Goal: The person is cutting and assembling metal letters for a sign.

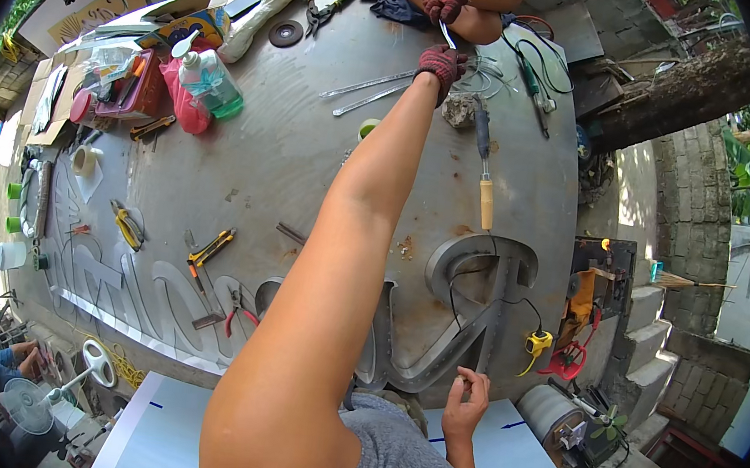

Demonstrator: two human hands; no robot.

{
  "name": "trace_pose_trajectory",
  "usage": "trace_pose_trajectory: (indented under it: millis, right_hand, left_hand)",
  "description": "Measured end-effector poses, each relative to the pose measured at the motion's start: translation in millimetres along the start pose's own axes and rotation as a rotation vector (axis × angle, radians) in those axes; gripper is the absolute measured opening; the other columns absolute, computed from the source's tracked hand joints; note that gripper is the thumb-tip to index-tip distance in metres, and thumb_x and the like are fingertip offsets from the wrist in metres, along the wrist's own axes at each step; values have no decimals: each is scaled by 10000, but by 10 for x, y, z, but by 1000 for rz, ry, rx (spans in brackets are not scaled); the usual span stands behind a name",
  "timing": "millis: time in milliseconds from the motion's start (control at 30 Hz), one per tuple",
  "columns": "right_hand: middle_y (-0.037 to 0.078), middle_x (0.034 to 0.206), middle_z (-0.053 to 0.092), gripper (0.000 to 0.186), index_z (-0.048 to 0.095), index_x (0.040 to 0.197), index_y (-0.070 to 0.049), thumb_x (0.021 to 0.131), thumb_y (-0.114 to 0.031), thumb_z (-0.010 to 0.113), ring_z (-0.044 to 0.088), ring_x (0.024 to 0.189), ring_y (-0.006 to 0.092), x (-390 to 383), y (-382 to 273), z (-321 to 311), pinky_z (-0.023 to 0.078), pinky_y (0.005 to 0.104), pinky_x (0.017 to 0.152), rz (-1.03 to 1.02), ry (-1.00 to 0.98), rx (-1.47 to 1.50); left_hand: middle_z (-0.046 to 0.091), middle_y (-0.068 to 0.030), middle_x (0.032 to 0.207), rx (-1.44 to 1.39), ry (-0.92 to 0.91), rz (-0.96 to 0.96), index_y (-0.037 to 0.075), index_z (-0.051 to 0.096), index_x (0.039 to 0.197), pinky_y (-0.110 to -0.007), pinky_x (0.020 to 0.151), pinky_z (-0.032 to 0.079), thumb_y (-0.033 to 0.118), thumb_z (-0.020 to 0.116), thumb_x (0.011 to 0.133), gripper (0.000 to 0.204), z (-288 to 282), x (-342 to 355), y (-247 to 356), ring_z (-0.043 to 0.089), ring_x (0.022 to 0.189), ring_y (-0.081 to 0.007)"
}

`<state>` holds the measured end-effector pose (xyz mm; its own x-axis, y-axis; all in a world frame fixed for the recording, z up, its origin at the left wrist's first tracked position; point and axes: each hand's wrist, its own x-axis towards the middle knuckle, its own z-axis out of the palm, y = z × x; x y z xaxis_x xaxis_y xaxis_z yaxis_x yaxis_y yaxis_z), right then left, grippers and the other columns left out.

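Note:
My left hand [440, 65], in a red knit glove, reaches across the metal table [308, 172] and is closed on a silver metal piece [449, 37], partly hidden by the fingers. A co-worker's gloved hand [443, 4] grips the same piece higher up. Below my left hand lie a grey lump [459, 110], a wooden-handled tool [486, 200] and two thin metal strips [361, 103]. My bare right hand [465, 401] hangs at the near edge, fingers loosely bent and apart, holding nothing, beside a cut metal letter [450, 342] with black wires and a yellow tape measure [537, 344].
Bottles [217, 85], boxes and a red bag crowd the far left. Several pliers [204, 253] lie among metal lettering. A tree trunk [674, 87] and concrete steps [643, 335] stand at right. A fan [32, 408] and a seated person's legs [10, 356] are at lower left.

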<state>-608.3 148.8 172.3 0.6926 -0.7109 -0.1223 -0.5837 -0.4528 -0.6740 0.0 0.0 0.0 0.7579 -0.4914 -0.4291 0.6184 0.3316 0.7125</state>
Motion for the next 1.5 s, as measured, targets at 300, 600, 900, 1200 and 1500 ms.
trace_pose_trajectory:
  millis: [300, 600, 900, 1200, 1500]
  right_hand:
    - [80, 897, 586, 149, 678, 1039, 7, 913, -35, 610, 518, 803, 190, 140, 15, 28, 441, 314, 732, -17, -25, 25]
    - [74, 892, 583, 158, 683, 1042, -1, 901, -34, 619, 521, 780, 179, 179, 39, 67, 445, 302, 722, -32, -16, 44]
    - [102, 922, 612, 176, 685, 1048, -9, 893, -71, 629, 540, 816, 238, 162, -40, 38, 462, 354, 732, -65, -57, 56]
    - [83, 882, 581, 153, 678, 1035, 3, 906, -45, 612, 526, 766, 189, 132, -162, -48, 450, 320, 722, -181, 5, 33]
    - [95, 915, 607, 175, 690, 1045, -9, 883, -43, 634, 528, 795, 219, 108, -1, -99, 460, 345, 744, -12, 26, 60]
  left_hand:
    - [753, -100, 1059, 47, 38, 29, 63, 535, 1328, -337, 668, 580, 222, 534, 1037, 331, -135, -128, 114, 687, 731, -203]
    - [737, -107, 1121, 424, 77, 308, 33, 519, 1423, -299, 742, 542, 272, 541, 1055, 440, -543, -1236, -33, 626, 787, -145]
    - [711, -141, 1199, 200, 88, 108, 44, 497, 1457, -313, 798, 555, 299, 497, 1073, 461, -961, -2109, 152, 659, 847, -169]
    - [590, -189, 1355, 1113, 394, 748, 102, 530, 1393, -428, 1045, 471, 110, 664, 837, 572, -105, -1472, 240, 588, 1220, -377]
    - [395, -88, 1607, 2294, 379, 1166, 186, 504, 1453, -578, 1260, 107, 210, 439, 991, 468, -468, -728, 1029, 310, 1523, -314]
